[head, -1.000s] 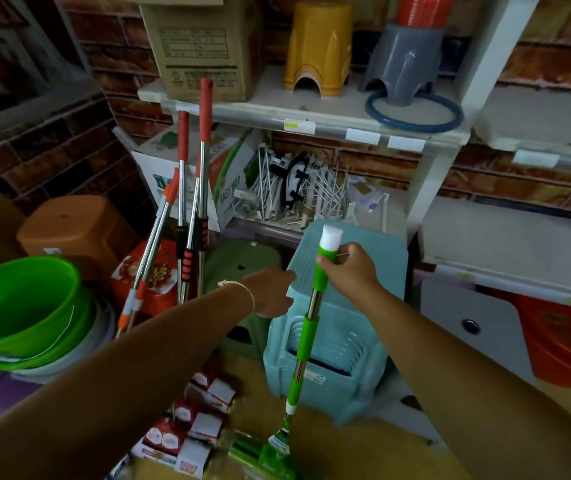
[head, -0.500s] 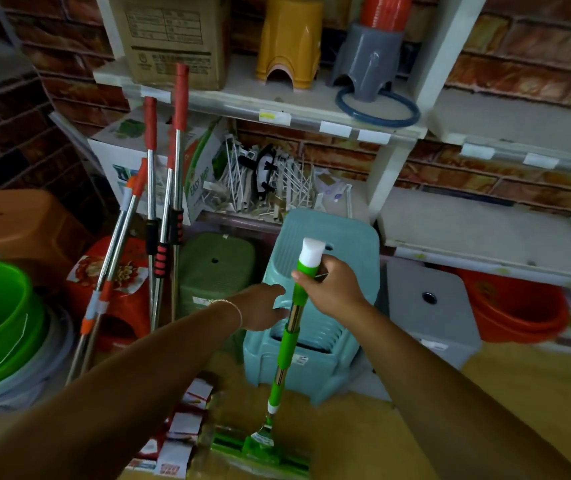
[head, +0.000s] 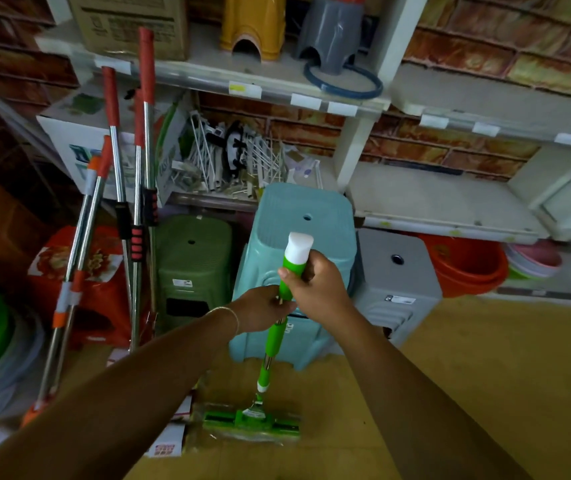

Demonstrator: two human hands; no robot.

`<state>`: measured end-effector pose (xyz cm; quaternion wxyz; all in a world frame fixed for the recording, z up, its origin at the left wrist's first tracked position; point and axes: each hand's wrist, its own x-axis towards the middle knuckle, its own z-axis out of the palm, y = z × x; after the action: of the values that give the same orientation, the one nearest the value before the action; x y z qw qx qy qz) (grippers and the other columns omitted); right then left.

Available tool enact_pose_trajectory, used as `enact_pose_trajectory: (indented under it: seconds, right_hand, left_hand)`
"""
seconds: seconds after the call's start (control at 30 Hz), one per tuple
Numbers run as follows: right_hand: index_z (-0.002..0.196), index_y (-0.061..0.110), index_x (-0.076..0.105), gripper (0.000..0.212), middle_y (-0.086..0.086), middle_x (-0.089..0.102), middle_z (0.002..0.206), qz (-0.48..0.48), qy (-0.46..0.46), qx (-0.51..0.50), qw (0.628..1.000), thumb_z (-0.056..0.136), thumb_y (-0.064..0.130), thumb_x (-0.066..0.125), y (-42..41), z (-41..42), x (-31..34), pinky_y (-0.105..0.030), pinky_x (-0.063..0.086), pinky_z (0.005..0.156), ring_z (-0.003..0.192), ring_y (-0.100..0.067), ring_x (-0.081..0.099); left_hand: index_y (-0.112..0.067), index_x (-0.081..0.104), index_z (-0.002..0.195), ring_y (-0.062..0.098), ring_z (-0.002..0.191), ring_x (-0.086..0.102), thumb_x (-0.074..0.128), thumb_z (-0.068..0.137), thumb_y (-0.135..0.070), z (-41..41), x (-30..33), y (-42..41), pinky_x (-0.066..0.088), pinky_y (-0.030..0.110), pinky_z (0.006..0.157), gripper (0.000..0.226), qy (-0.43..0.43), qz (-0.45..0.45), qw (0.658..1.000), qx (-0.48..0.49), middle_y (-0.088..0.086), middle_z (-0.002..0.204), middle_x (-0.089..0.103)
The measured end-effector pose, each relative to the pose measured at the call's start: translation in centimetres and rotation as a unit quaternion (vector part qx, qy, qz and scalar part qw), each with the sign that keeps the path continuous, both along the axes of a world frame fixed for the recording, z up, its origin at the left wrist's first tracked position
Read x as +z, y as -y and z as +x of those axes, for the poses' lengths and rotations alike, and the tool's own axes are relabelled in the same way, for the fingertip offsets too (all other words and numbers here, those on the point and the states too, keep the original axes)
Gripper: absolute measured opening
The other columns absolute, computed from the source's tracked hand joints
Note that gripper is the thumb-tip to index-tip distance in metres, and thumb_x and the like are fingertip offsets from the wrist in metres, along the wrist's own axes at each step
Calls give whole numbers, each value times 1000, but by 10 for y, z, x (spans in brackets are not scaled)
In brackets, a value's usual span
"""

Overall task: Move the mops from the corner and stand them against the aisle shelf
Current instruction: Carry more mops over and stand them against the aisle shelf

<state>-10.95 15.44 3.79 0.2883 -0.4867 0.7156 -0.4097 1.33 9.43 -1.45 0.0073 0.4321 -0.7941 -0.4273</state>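
Now both hands, right hand (head: 317,284) w/ left hand (head: 263,308), grip green-handled flat mop (head: 272,341); next, lean it on white aisle shelf (head: 356,147) at 1 o'clock.

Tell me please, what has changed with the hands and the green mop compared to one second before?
The left hand moved right and closed on the green mop shaft, just under the right hand; earlier it hovered open beside it. The right hand kept its grip near the white cap. The mop stayed upright with its head on the floor before the teal stool. The red-handled mops still lean in the corner.
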Motion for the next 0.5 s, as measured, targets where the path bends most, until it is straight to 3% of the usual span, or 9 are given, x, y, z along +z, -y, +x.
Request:
enact_pose_trajectory:
  seconds: [0.07, 0.17, 0.23, 0.37, 0.5]
  right_hand:
    - [108, 21, 59, 23, 3, 67, 95, -3, 17, 8, 1000, 89, 27, 71, -9, 5, -1, -30, 51, 79, 90, -14, 65]
    - [109, 26, 55, 22, 2, 67, 98, -14, 24, 26, 999, 92, 29, 69, -23, 12, -2, -30, 52, 82, 92, -12, 65]
    - [110, 23, 56, 22, -2, 67, 98, -21, 23, 42, 999, 93, 29, 67, -32, 14, -3, -35, 54, 86, 93, -16, 65]
    - [112, 18, 57, 21, -5, 67, 97, -23, 20, 84, 996, 95, 30, 64, -53, 11, -4, -41, 54, 88, 93, -19, 65]
    - [113, 14, 58, 23, -5, 67, 98, -41, 4, 114, 993, 94, 26, 65, -74, -3, 2, -40, 54, 87, 94, -19, 65]
  left_hand:
    - [-11, 62, 114, 22, 100, 63, 51, 96, -42, 3, 8, -8, 51, 37, 91, 37, 12, 5, 1000, -15, 8, 111, 66]
    - [-7, 62, 113, 26, 102, 62, 48, 98, -38, 7, 17, -20, 50, 41, 94, 38, 34, -1, 999, -28, 12, 112, 66]
    - [-5, 62, 110, 28, 99, 63, 46, 98, -33, 10, 18, -32, 51, 41, 91, 35, 35, -1, 999, -11, 15, 110, 66]
    - [-4, 61, 107, 22, 75, 59, 46, 98, -29, 10, 17, -60, 48, 32, 67, 30, 15, 2, 999, 38, 18, 104, 67]
    - [-4, 63, 112, 33, 99, 65, 49, 98, -27, 4, 22, -86, 52, 47, 90, 30, -14, 8, 998, 54, 18, 107, 68]
